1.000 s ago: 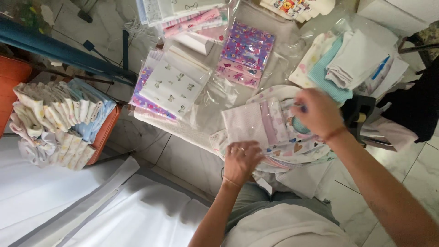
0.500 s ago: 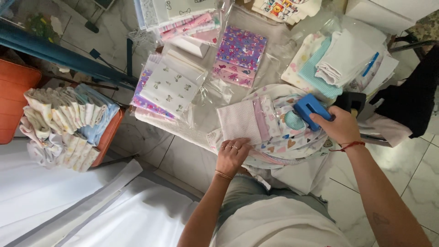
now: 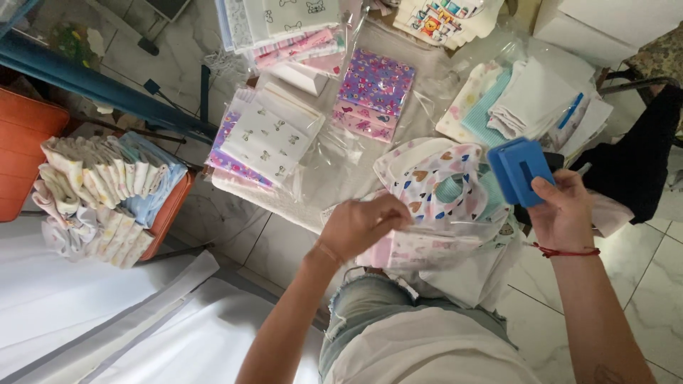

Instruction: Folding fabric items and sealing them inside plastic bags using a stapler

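My right hand [image 3: 562, 210] grips a blue plastic tape dispenser [image 3: 521, 169], held above a pile of baby bibs with coloured hearts [image 3: 434, 178]. My left hand [image 3: 361, 226] pinches the edge of a clear plastic bag holding a folded pink patterned cloth [image 3: 420, 247], which rests over my lap. A red cord sits on my right wrist.
Packed cloth sets lie ahead: a purple floral pack [image 3: 376, 84], a white one with small prints [image 3: 269, 135], folded white and teal cloths [image 3: 530, 107]. An orange crate [image 3: 169, 213] holds rolled cloths [image 3: 99, 192]. A blue bar [image 3: 92, 85] crosses at left. White sheeting [image 3: 92, 320] lies below.
My right hand picked up the blue tape dispenser and raised it. My left hand lifted off the pile and took hold of the bagged pink cloth.
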